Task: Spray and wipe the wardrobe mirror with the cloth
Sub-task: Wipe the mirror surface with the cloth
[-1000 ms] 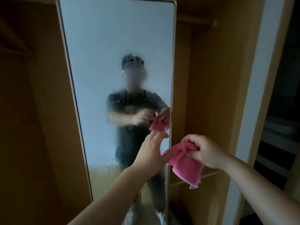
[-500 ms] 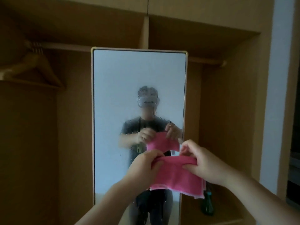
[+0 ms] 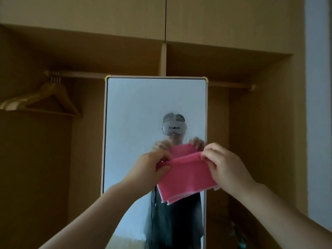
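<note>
A tall wardrobe mirror (image 3: 136,108) with a pale frame stands upright in the middle of an open wooden wardrobe. Spray droplets speckle its glass around the reflected head. A pink cloth (image 3: 186,177), folded in layers, hangs stretched in front of the mirror's lower half. My left hand (image 3: 149,169) pinches its upper left corner and my right hand (image 3: 224,166) pinches its upper right corner. A dark green spray bottle (image 3: 237,234) shows dimly on the wardrobe floor at the lower right.
Wooden hangers (image 3: 45,97) hang from the rail (image 3: 86,74) at the upper left. A vertical divider (image 3: 163,58) sits above the mirror. The wardrobe's right side panel (image 3: 296,123) meets a white wall (image 3: 318,105).
My view has tilted upward, so the mirror's top and the wardrobe shelf now show. My hands have gone from bunching the cloth to holding it spread by its top corners, raised higher.
</note>
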